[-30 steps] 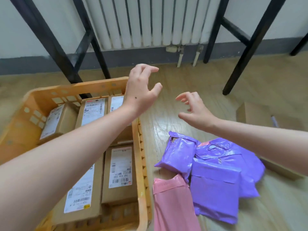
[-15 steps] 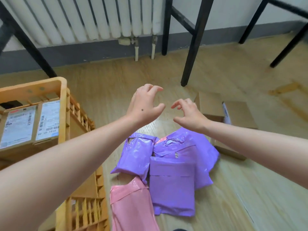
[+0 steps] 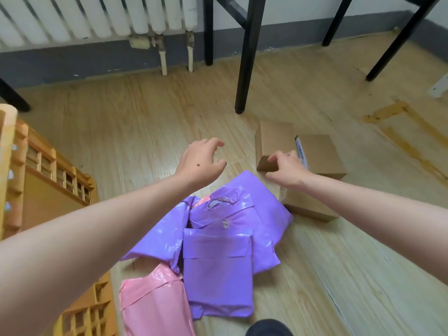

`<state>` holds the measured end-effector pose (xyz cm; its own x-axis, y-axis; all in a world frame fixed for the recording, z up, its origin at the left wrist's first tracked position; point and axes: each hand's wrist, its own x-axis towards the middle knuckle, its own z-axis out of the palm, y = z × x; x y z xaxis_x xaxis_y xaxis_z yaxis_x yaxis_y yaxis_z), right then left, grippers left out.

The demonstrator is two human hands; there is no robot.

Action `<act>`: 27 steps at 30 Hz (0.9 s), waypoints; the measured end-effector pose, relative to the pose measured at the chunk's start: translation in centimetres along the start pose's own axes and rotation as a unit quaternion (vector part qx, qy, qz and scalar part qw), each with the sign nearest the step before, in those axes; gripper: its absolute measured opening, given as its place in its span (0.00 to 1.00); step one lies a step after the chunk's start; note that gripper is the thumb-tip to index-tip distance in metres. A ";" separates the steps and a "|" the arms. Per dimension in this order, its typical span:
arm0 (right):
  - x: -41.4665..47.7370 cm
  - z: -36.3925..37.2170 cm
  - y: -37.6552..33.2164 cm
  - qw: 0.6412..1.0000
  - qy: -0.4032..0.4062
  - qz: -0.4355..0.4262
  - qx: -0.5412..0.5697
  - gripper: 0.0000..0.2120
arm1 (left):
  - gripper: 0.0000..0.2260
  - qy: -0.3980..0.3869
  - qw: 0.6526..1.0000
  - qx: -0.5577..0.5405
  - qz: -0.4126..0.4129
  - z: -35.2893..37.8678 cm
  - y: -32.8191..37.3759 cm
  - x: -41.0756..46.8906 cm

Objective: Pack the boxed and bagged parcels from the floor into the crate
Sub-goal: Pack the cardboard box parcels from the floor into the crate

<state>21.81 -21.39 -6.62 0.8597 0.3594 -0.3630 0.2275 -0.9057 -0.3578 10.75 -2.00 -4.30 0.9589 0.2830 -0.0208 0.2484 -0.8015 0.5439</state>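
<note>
Looking down on a wooden floor point(image 3: 135, 122) from head height, with both bare arms stretched forward and away.

Reaching in from the left with the left hand point(image 3: 201, 161): back of the hand up, fingers spread and curved like a claw, thumb out to the right, holding nothing and hovering above bare floor just beyond the bags.

Reaching in from the right with the right hand point(image 3: 288, 170): fingers laid over the near corner of a small cardboard box point(image 3: 274, 139), thumb tucked against its near side, so gripping that corner. Lying on the floor, that box, touching a second cardboard box point(image 3: 320, 154) on its right; a third cardboard box point(image 3: 308, 204) showing just near of the right wrist and forearm.

In the near middle, an overlapping heap of purple mailer bags point(image 3: 218, 270), with a pink mailer bag point(image 3: 152, 301) at the near left edge of the heap and a sliver of pink peeking out between the purple ones. At the far left, only the slatted side of the orange crate point(image 3: 48, 190), its inside out of view. Against the far wall, a white radiator point(image 3: 97, 18); to its right, black furniture legs point(image 3: 247, 57). At the very near edge, the tip of a dark shoe point(image 3: 269, 328).

Compared with half a second earlier: hands then close together in the air above the bags, both holding nothing; now well apart, the right one down on the box. View swung to the right, pushing the crate and its labelled boxes off to the left.
</note>
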 end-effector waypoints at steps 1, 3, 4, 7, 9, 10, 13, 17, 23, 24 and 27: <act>0.7 0.0 0.1 1.000 0.012 0.024 -0.007 0.24 | 0.20 -0.004 1.000 -0.003 -0.001 0.2 -0.1 0.2; 2.3 0.1 0.1 0.997 0.032 0.066 -0.017 0.25 | 0.20 -0.010 1.000 -0.004 -0.001 0.6 -0.3 0.5; 3.0 0.1 0.0 0.996 0.041 0.082 -0.020 0.25 | 0.20 -0.011 1.000 -0.001 -0.001 0.7 -0.4 0.7; 5.1 0.5 -0.3 0.992 0.057 0.110 -0.028 0.24 | 0.20 -0.003 1.000 -0.004 -0.009 0.9 -0.5 1.7; 6.2 0.7 -0.4 0.989 0.067 0.123 -0.036 0.25 | 0.20 0.002 1.000 -0.015 -0.019 1.1 -0.4 2.5; 6.7 0.9 -0.5 0.988 0.073 0.129 -0.042 0.27 | 0.20 0.003 1.000 -0.019 -0.022 1.2 -0.4 2.8; 7.9 1.3 -0.7 0.984 0.091 0.144 -0.053 0.31 | 0.19 -0.001 0.999 -0.024 -0.025 1.6 -0.6 3.3; 9.0 1.9 -0.5 0.975 0.113 0.181 -0.054 0.38 | 0.19 -0.014 0.999 -0.023 -0.028 1.8 -1.9 3.3; 9.9 1.9 -0.2 0.971 0.131 0.195 -0.032 0.40 | 0.19 -0.010 0.996 -0.040 -0.074 1.3 -4.0 3.4; 9.9 1.8 -0.3 0.971 0.133 0.195 -0.025 0.41 | 0.19 -0.005 0.995 -0.049 -0.084 1.1 -4.3 3.5; 9.6 1.4 -0.7 0.972 0.129 0.195 0.010 0.42 | 0.18 0.010 0.992 -0.072 -0.104 0.7 -4.5 3.7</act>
<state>29.26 -16.94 -11.10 0.9655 -0.0802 -0.2478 -0.1446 -0.9565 -0.2536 13.27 2.33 -7.43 0.8858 0.4459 -0.1288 0.4167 -0.6419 0.6437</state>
